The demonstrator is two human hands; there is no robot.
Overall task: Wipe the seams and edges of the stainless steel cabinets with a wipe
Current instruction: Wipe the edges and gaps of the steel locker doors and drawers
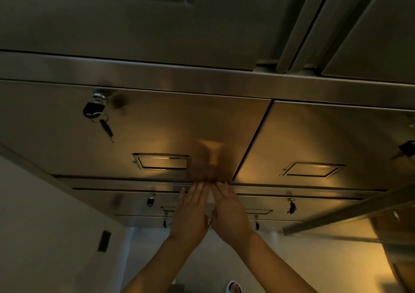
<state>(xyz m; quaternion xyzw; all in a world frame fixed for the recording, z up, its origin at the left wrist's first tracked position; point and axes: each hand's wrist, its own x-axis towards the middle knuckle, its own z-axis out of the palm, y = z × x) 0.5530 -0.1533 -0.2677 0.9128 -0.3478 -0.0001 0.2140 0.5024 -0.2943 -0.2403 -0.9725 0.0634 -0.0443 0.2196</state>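
We had both hands up at the lower edge of the middle door, the steel front carrying the keyed lock and a recessed pull. The left hand and the right hand lay side by side, fingers straight and pressed flat toward the horizontal seam just under that door, fingertips meeting the metal beside the vertical seam at the door's right side. The wipe showed only as a pale sliver between the two hands, below the door's edge; how much of it lay under the palms we could not tell. Neither hand curled round it: it looked pinned flat against the steel rather than gripped. We judged it thin, soft and nearly weightless, so it would fold into a narrow gap readily but would also bunch or slip on the slick brushed metal if pressure eased. It seemed best held by spreading the fingertips over it and pushing its edge into the seam, sliding along the door's lower rim. The door itself was rigid and would take firm pressure, though the hanging keys left of the hands could snag a trailing corner.
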